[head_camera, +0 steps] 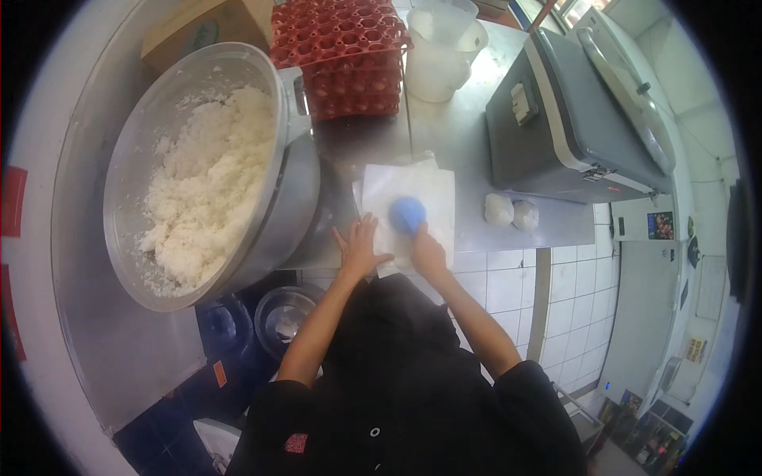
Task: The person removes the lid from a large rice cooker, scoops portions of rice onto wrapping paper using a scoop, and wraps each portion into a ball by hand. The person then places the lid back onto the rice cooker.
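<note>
A stack of white paper sheets [440, 190] lies on the steel table in front of me. My right hand [428, 253] grips the handle of a blue plastic scoop [407, 214], whose round bowl rests on or just over the paper. My left hand [359, 247] is at the sheets' left edge, fingers spread, thumb on the paper. To the left stands a large metal pot [297, 196], its wide rim tilted in view, holding a heap of cooked white rice [208, 184]. Two round white wrapped bundles [499, 209] sit side by side on the right.
Stacked red egg trays [351, 77] stand at the back, with a cardboard box [196, 35] to their left and translucent plastic jugs [437, 59] to their right. A grey cooler box [536, 119] occupies the table's right side. Below the front edge are a metal basin [286, 318] and tiled floor.
</note>
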{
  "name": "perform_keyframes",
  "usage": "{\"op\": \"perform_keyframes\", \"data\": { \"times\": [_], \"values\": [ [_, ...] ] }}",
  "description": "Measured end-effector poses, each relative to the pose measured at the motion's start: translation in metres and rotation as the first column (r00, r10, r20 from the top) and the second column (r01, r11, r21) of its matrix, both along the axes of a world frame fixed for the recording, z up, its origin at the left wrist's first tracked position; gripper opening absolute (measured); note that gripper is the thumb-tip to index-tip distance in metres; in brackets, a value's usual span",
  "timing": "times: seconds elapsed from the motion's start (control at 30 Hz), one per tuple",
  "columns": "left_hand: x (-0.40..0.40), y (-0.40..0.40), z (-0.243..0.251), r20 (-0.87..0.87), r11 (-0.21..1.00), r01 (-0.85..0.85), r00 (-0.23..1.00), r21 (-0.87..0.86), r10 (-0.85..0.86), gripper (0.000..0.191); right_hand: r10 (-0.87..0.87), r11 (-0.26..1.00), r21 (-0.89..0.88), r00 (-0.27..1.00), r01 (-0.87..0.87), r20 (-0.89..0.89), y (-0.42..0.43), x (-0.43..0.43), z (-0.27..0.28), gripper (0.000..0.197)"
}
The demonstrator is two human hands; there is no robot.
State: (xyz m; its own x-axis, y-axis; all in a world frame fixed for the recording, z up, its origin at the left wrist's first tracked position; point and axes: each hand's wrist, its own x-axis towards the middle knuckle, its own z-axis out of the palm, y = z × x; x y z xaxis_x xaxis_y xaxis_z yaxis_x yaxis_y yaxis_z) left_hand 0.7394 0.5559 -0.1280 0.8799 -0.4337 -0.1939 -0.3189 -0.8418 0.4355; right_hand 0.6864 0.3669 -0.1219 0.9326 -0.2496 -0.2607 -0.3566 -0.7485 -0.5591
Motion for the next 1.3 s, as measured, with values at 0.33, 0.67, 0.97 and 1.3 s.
{"op": "perform_keyframes", "data": {
  "times": [0.33, 0.67, 0.97, 1.3],
  "values": [
    [0.007, 0.017, 0.0, 0.044, 0.998, 0.056, 0.997, -0.011, -0.056, 0.102, -0.215, 0.97, 0.18, 0.919, 0.162, 0.331, -0.072, 0.033, 0.073, 0.032],
    [-0.014, 0.049, -0.033, 0.335, 0.84, 0.526, 0.821, -0.134, -0.461, 0.01, 0.498, 0.809, 0.14, 0.794, -0.57, 0.349, 0.093, 0.117, 0.413, 0.028],
    [0.012, 0.052, -0.047, 0.104, 0.906, 0.416, 0.907, -0.078, -0.407, 0.018, 0.769, 0.521, -0.492, 0.634, -0.698, -0.085, 0.221, 0.215, 0.347, 0.017],
    [0.048, 0.044, 0.009, -0.211, 0.837, 0.178, 0.921, -0.518, -0.327, 0.017, 0.091, 0.985, 0.049, 0.74, -0.165, 0.666, 0.03, 0.092, 0.26, 0.051]
  ]
}}
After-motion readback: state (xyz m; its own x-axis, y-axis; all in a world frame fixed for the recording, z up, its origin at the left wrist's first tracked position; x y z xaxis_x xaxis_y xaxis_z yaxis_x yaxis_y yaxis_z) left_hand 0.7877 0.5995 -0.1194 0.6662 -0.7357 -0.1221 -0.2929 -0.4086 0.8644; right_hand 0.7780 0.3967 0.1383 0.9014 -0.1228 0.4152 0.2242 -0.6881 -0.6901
